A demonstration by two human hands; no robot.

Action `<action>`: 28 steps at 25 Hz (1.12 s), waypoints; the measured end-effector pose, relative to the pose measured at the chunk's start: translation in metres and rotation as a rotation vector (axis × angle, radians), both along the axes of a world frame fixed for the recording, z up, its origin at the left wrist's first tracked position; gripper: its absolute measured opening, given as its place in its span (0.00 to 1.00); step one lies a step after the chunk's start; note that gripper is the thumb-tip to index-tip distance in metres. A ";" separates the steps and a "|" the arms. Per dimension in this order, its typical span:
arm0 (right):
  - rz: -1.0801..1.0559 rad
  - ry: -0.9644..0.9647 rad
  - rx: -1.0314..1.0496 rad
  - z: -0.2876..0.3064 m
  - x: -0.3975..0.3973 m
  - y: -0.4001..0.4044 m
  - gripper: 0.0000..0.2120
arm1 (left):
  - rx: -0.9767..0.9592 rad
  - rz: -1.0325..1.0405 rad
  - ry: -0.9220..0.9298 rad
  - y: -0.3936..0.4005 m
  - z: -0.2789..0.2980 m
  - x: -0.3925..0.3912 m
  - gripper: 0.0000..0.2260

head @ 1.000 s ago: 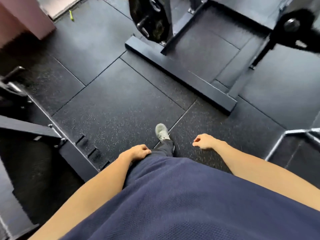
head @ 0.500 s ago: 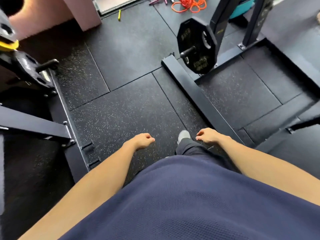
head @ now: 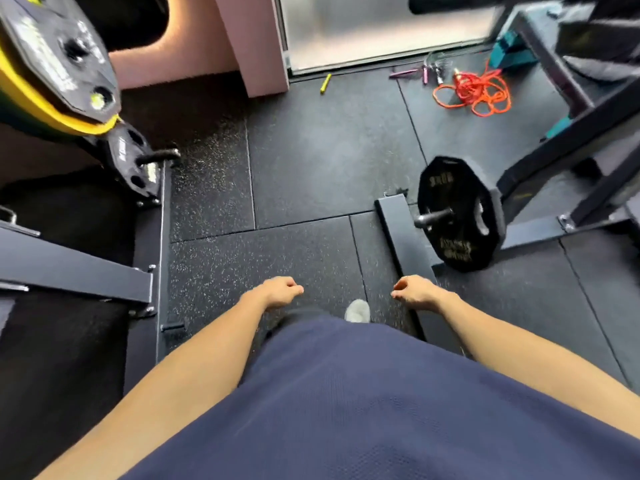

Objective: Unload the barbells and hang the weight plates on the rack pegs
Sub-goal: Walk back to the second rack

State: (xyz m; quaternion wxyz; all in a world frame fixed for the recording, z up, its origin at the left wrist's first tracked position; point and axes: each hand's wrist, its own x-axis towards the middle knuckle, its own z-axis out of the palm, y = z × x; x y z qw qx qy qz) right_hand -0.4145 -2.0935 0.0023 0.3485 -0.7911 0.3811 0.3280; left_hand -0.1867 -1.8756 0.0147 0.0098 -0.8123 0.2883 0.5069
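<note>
Fabric of a navy shirt (head: 363, 403) fills the nearest part of the view, and both bare forearms are stretched out over it. Beyond the shirt, the left hand (head: 278, 292) and the right hand (head: 414, 292) are held above the speckled rubber floor (head: 311, 168), fingers loosely curled, nothing gripped in either. A grey shoe (head: 357, 310) is seen between the two hands, just beyond the shirt's edge. Beyond the right hand and to its right, a black weight plate (head: 453, 216) is hung upright on a rack peg (head: 433, 217), its lower edge close to the floor, beside a flat steel base beam (head: 398, 233). Left of the left hand, and farther off, a smaller dark plate (head: 133, 168) is carried on another peg, with a large yellow-rimmed plate (head: 41, 95) above it. Farthest away, past the black weight plate, an orange rope (head: 474, 93) is lying tangled on the floor near a doorway (head: 381, 29).
</note>
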 end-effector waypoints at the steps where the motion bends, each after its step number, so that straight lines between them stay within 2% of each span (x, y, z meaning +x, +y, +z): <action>1: 0.044 -0.003 -0.011 0.004 0.020 -0.022 0.16 | -0.013 0.038 -0.023 -0.016 0.003 0.014 0.18; 7: 0.154 -0.029 -0.009 0.008 0.128 -0.128 0.17 | 0.007 0.200 -0.011 -0.091 0.001 0.089 0.16; 11: 0.185 -0.016 -0.005 -0.007 0.196 -0.183 0.17 | 0.022 0.193 0.010 -0.149 -0.009 0.155 0.17; 17: 0.140 0.058 -0.007 -0.022 0.333 -0.284 0.17 | 0.016 0.153 0.012 -0.275 -0.014 0.316 0.16; 21: 0.215 0.098 -0.032 -0.009 0.430 -0.337 0.17 | -0.021 0.163 0.021 -0.333 -0.003 0.405 0.17; 24: 0.292 0.097 -0.039 0.007 0.507 -0.375 0.16 | -0.014 0.240 0.040 -0.362 0.006 0.454 0.17; 28: 0.473 0.076 -0.054 0.011 0.605 -0.421 0.17 | -0.027 0.470 0.056 -0.382 0.010 0.493 0.16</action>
